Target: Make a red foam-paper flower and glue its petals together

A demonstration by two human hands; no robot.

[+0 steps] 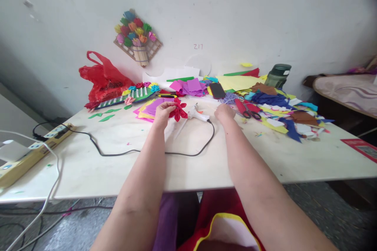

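Note:
My left hand (165, 113) pinches a red paper flower (179, 110) by its left side, above the table. Just right of the flower lies a white hot glue gun (198, 114), its black cord looping toward the front and off to the left. My right hand (225, 113) rests low over the table, right of the glue gun, with its fingers curled down. Whatever those fingers hold, if anything, is hidden. Close behind it is a purple bundle of string (231, 99), and to its right lie scissors (251, 113) with dark handles beside red material.
Paper scraps (282, 110) heap on the right near a dark green bottle (277, 76). Stacked coloured sheets (145, 110), green paper leaves (106, 117) and a red plastic bag (106, 76) are on the left. A power strip (44, 147) lines the left edge. Paper tulips (135, 33) hang on the wall.

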